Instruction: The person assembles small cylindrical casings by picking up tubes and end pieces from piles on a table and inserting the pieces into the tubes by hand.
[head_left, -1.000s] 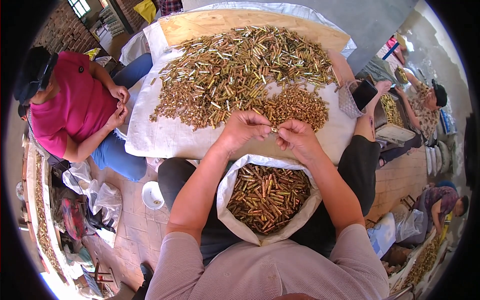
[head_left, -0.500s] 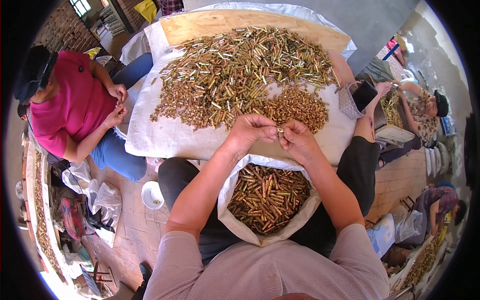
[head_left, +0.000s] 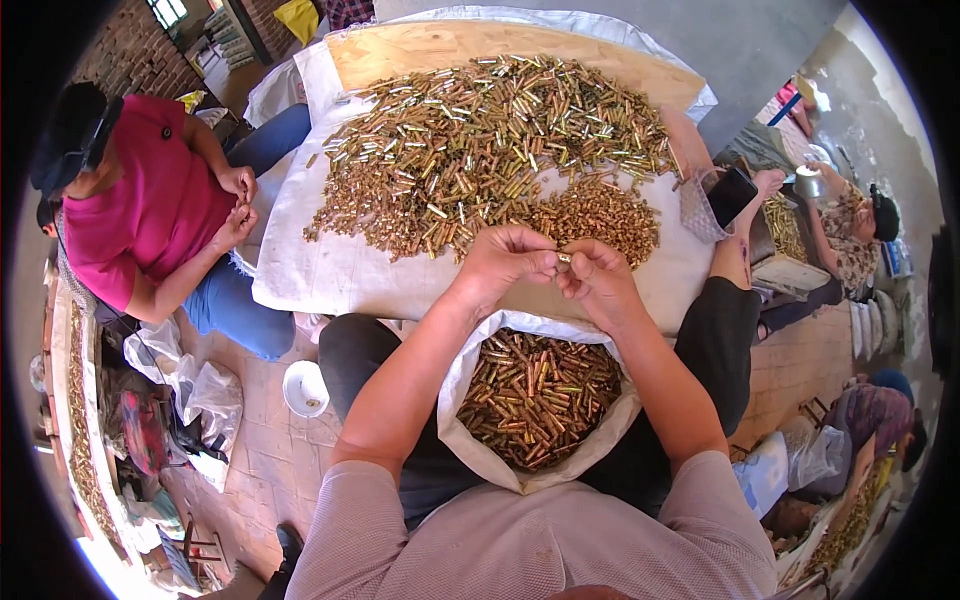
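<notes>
Brick wall (head_left: 130,75) is showing behind the low table, where pale cloth (head_left: 330,280) is lying and a wooden board (head_left: 520,45) is bordering the far side. On the cloth a broad pile of brass-coloured tubes (head_left: 480,130) is spreading, and a heap of much smaller pieces (head_left: 600,220) is lying at its near right part. Below the table edge, an open white sack (head_left: 455,415) is sitting between the person's legs (head_left: 358,350), and it is holding many similar tubes (head_left: 540,400). Judging from this, a fair quantity seems to be done, while a large amount on the cloth seems to be waiting. Above the sack's far rim, the left hand (head_left: 502,262) and the right hand (head_left: 605,287) are holding one small shiny piece (head_left: 564,258) together in a narrow pinch. Because fingers are covering its ends, one cannot tell whether it is being one part or two, so its own progress is remaining unclear.
</notes>
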